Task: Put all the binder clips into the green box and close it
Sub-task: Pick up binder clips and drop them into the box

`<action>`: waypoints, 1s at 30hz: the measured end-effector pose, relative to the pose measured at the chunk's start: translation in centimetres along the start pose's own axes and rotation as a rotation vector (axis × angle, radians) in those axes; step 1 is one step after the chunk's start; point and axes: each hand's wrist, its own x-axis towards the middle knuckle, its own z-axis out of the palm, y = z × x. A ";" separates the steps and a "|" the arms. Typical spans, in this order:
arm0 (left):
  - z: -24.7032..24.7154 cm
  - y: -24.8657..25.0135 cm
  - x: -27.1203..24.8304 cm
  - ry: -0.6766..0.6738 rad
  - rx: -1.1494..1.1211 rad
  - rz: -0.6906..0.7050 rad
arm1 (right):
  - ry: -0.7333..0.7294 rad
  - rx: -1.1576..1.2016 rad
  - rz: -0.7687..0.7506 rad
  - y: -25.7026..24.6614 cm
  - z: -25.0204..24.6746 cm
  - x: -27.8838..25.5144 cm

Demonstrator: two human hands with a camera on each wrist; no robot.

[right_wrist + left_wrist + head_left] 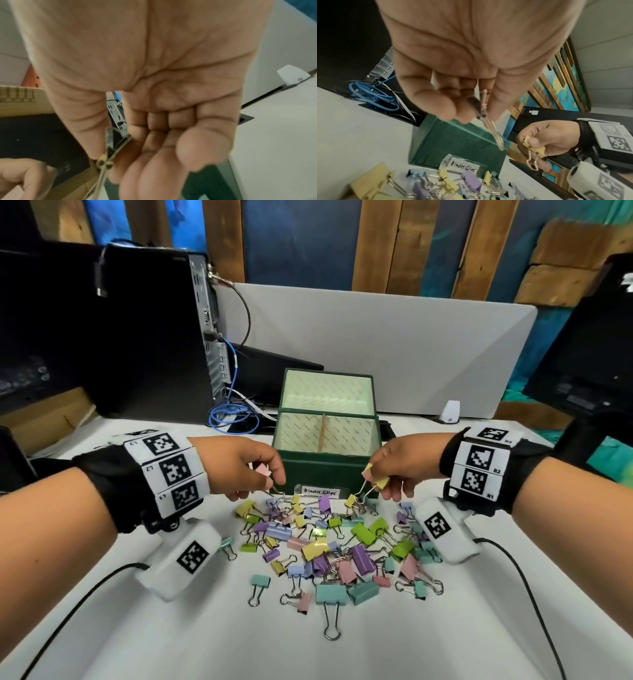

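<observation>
The green box (322, 470) stands open at the middle of the white table, its lid (327, 392) tilted up behind it and a "Binder Clips" label (320, 491) at its front. Several pastel binder clips (342, 546) lie scattered in front of it. My left hand (263, 474) pinches a pink binder clip (263, 470) just left of the box front; in the left wrist view the pink clip (483, 100) sits between thumb and fingers. My right hand (383, 474) pinches a yellow binder clip (376, 481) at the box's front right corner, its wire handles hanging down.
A black computer tower (144, 337) with a coiled blue cable (233, 416) stands at the back left. A grey divider panel (394, 344) runs behind the box, with a small white device (450, 411) at its foot. A dark monitor (582, 344) is at the right.
</observation>
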 end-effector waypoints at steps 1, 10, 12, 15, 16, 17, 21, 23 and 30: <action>0.2 0.1 0.1 0.015 -0.012 -0.002 | 0.002 0.043 -0.027 0.1 0.1 0.0; 1.6 0.8 3.0 -0.010 -0.160 0.010 | 0.000 0.330 -0.255 -1.3 -0.1 1.3; 0.9 0.5 3.6 0.087 -0.149 0.023 | 0.048 0.291 -0.238 -1.8 -0.5 1.6; -0.9 0.2 4.3 0.253 -0.170 0.016 | 0.156 0.161 -0.154 -2.3 -1.0 1.8; -1.5 0.1 4.6 0.293 -0.213 0.007 | 0.196 0.165 -0.135 -2.5 -1.1 1.9; -2.0 0.0 4.9 0.315 -0.263 -0.006 | 0.237 0.207 -0.127 -2.8 -1.3 2.2; -3.0 0.1 5.5 0.344 -0.417 -0.060 | 0.304 0.524 -0.220 -4.5 -1.5 3.2; -2.9 0.3 5.8 0.376 -0.469 -0.059 | 0.207 0.549 -0.212 -5.1 -1.0 3.9; -1.7 0.9 6.3 0.315 -0.405 -0.052 | 0.413 -0.023 -0.237 -4.4 0.4 1.2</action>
